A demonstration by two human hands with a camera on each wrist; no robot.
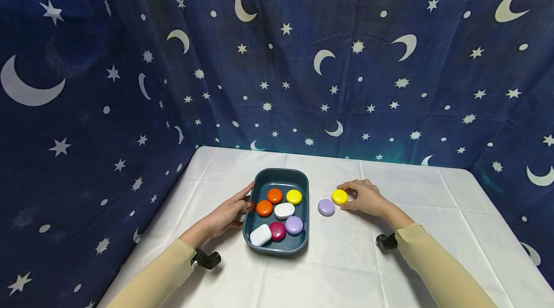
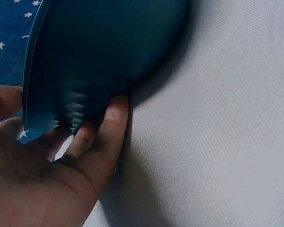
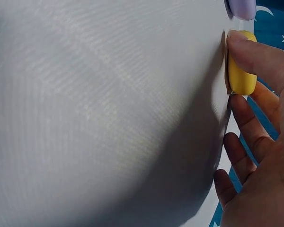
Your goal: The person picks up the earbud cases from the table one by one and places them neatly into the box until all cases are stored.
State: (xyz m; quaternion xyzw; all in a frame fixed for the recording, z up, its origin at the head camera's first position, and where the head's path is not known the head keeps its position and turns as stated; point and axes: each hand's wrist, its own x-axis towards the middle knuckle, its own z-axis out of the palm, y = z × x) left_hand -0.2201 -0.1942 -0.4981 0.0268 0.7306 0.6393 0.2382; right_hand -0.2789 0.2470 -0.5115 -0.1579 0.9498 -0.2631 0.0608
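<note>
My left hand (image 1: 226,213) holds the left side of a dark teal rectangular tray (image 1: 277,251), thumb at the rim and other fingers along the outer wall (image 2: 118,38). In the tray lie two orange discs, a yellow disc (image 1: 294,197), a lilac disc (image 1: 294,225), a dark red disc (image 1: 278,231) and two white rounded blocks. To the right, my right hand (image 1: 365,197) pinches another glossy yellow disc (image 1: 339,197) between thumb and fingers, low over the table. Beside it lies a second lilac disc (image 1: 326,207), between the tray and that hand.
A white cloth (image 1: 346,269) with fold creases covers the table. Dark blue curtains (image 1: 298,67) with moons and stars hang behind the table and along its sides. Each wrist wears a small black camera mount (image 1: 207,259).
</note>
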